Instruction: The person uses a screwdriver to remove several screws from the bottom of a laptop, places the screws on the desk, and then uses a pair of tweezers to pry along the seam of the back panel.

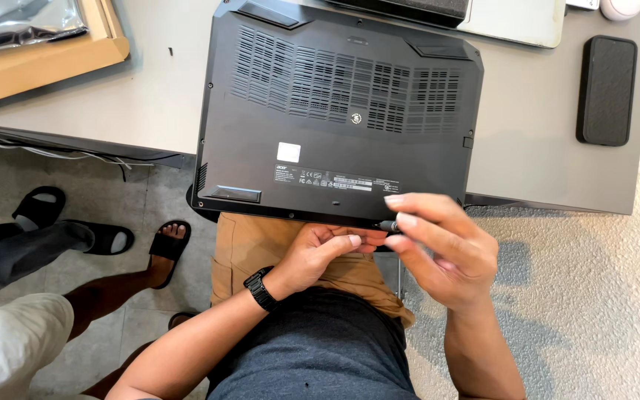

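A black laptop (335, 111) lies upside down on the grey table (150, 96), its near edge overhanging my lap. My right hand (442, 248) pinches a small dark tool (389, 225), likely a screwdriver, at the laptop's near right edge. My left hand (320, 252), with a black watch on the wrist, is curled just below that edge, its fingertips touching the tool and the right hand's fingers.
A black rectangular case (606, 89) lies at the table's right end. A cardboard box (46, 52) with a plastic bag sits at the far left. Another person's legs in black sandals (112, 241) stand on the tiled floor to my left. Cables (61, 153) hang under the table's edge.
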